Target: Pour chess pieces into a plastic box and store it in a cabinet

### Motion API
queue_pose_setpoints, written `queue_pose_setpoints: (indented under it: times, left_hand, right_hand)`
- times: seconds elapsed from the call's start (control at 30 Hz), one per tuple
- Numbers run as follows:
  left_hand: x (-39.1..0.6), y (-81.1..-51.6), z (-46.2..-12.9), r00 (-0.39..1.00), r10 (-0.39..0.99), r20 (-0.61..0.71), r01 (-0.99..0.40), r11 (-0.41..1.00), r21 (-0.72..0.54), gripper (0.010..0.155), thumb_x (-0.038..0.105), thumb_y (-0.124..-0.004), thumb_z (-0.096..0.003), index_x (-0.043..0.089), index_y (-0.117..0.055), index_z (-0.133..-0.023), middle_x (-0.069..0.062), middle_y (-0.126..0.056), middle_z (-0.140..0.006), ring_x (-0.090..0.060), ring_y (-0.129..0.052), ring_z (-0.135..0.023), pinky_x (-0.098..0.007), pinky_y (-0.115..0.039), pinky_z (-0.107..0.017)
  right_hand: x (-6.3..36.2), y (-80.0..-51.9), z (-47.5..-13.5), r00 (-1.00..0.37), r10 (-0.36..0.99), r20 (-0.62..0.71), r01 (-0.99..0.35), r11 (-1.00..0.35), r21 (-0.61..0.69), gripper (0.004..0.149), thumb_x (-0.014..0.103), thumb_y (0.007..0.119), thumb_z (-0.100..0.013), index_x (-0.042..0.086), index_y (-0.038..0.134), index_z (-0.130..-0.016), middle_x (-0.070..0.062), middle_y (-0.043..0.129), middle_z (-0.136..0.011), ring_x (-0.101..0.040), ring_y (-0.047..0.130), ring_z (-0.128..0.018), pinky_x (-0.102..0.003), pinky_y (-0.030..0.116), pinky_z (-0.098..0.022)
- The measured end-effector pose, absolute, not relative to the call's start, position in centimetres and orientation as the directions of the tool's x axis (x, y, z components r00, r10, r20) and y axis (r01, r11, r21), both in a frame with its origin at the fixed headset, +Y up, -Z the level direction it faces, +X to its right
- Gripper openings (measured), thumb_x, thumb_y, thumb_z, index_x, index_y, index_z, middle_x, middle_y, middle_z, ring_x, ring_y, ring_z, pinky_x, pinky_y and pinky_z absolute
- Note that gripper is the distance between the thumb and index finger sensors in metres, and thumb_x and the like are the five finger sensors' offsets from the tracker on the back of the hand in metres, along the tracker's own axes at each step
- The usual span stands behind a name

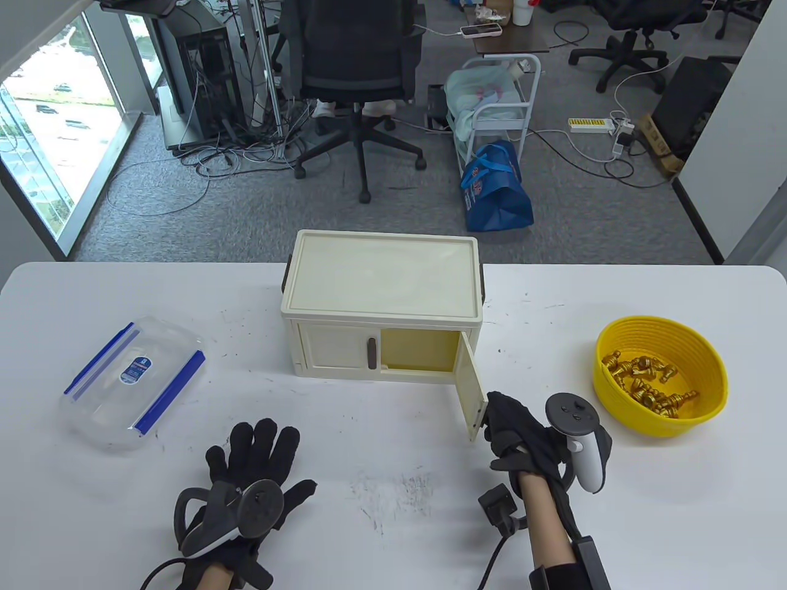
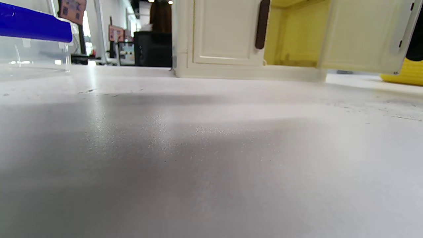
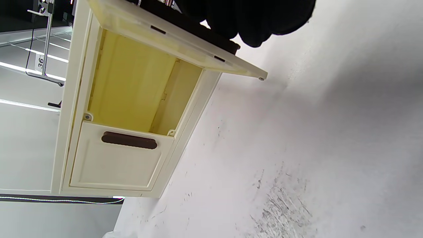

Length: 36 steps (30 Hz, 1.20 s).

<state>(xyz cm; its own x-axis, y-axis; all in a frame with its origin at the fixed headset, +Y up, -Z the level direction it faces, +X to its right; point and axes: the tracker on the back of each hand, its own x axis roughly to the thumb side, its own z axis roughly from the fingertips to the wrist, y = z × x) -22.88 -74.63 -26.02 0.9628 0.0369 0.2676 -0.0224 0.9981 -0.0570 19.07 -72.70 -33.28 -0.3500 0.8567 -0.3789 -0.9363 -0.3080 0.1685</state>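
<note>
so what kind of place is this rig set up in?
Looks like an open office or lab. Behind the white table there's grey carpet with a black swivel chair, a computer tower trailing loose cables, and a power strip on the floor. A large window runs along the left.

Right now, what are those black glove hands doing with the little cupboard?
The right hand is at the outer edge of the small cabinet's right door, which stands swung open. The left door is shut. The left hand rests flat on the table, holding nothing. The gold chess pieces sit in the yellow bowl, and the plastic box on the left has its lid on.
</note>
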Motion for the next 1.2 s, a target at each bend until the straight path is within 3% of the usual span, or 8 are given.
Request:
queue_pose_setpoints:
  times: [0.5,0.67,0.87,1.1,1.2]
  left_hand:
    - [-23.0,-74.7,-26.0,0.961,0.052,0.271,-0.04,0.998,-0.047,0.082,0.068,-0.042,-0.0627,0.022,-0.025,-0.128,-0.025,-0.026,-0.132,-0.06,-0.027,-0.114,-0.082,-0.034,-0.069]
    - [-23.1,-74.7,-26.0,0.961,0.058,0.272,-0.048,0.998,-0.044,0.082,0.068,-0.042,-0.0628,0.022,-0.026,-0.128,-0.025,-0.027,-0.132,-0.06,-0.027,-0.114,-0.082,-0.034,-0.069]
    - [-23.1,-74.7,-25.9,0.96,0.059,0.275,-0.05,0.998,-0.042,0.082,0.068,-0.042,-0.0628,0.022,-0.026,-0.128,-0.025,-0.026,-0.132,-0.06,-0.027,-0.114,-0.082,-0.034,-0.069]
    - [-23.1,-74.8,-25.9,0.961,0.057,0.272,-0.045,0.998,-0.051,0.082,0.067,-0.042,-0.063,0.021,-0.025,-0.128,-0.025,-0.026,-0.131,-0.06,-0.027,-0.113,-0.082,-0.034,-0.069]
    - [-23.0,-74.8,-25.9,0.961,0.051,0.273,-0.037,0.998,-0.056,0.082,0.068,-0.042,-0.0628,0.022,-0.025,-0.128,-0.025,-0.026,-0.131,-0.06,-0.027,-0.113,-0.082,-0.034,-0.069]
  right_hand:
    - [20.3,-71.4,-32.2,-0.32,0.873,-0.369,-0.947,-0.312,0.082,0.067,0.049,0.058,-0.066,0.001,0.048,-0.112,-0.029,0.06,-0.11,-0.052,0.07,-0.091,-0.06,0.063,-0.062]
    - [20.5,-69.1,-30.6,-0.417,0.841,-0.345,-0.898,-0.44,0.013,0.072,0.053,0.058,-0.065,0.001,0.042,-0.114,-0.029,0.053,-0.114,-0.054,0.064,-0.095,-0.061,0.06,-0.064]
    - [19.2,-67.4,-27.6,-0.661,0.73,-0.173,-0.744,-0.668,0.022,0.078,0.057,0.059,-0.063,0.009,0.032,-0.117,-0.025,0.033,-0.122,-0.058,0.042,-0.104,-0.068,0.047,-0.069]
    - [17.2,-70.5,-25.0,-0.802,0.598,0.017,-0.597,-0.802,0.034,0.082,0.06,0.062,-0.06,0.017,0.026,-0.118,-0.017,0.018,-0.125,-0.053,0.02,-0.111,-0.072,0.029,-0.073]
    - [16.6,-73.1,-25.1,-0.856,0.517,-0.013,-0.515,-0.849,0.123,0.085,0.064,0.062,-0.058,0.022,0.021,-0.118,-0.013,0.011,-0.125,-0.05,0.011,-0.112,-0.073,0.021,-0.074]
